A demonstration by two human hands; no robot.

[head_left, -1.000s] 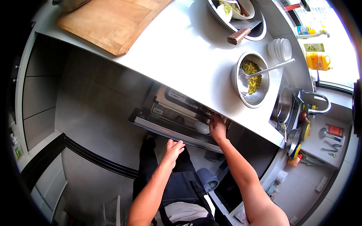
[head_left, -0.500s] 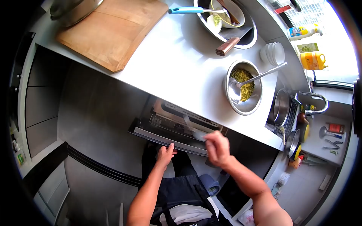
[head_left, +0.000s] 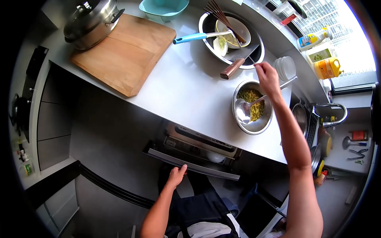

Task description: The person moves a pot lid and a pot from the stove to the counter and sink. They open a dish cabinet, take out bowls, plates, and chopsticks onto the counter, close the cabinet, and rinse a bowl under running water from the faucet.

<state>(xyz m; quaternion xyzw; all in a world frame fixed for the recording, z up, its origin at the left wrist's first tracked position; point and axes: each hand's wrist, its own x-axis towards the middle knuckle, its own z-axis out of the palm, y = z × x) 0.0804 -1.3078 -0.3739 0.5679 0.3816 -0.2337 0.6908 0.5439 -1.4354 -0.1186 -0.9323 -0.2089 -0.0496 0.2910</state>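
My left hand is at the front edge of the pulled-out drawer, thumb on top and the other fingers curled at the edge. Above the counter, my right hand is closed on a thin utensil, its far end over the large metal basin. That basin holds a bowl, a cleaver, brown chopsticks and a pale cut vegetable. Just below my right hand is a steel bowl of yellow-green chopped food, with a ladle in it.
A wooden board lies on the counter beside a lidded pot. A teal basket is at the back. Stacked white bowls stand near the window. Bottles line the sill, and a faucet is at the right.
My right hand has moved from the drawer up and right to above the counter, over the basin's near rim. My left hand stays at the drawer's edge. The view has shifted, showing the teal basket.
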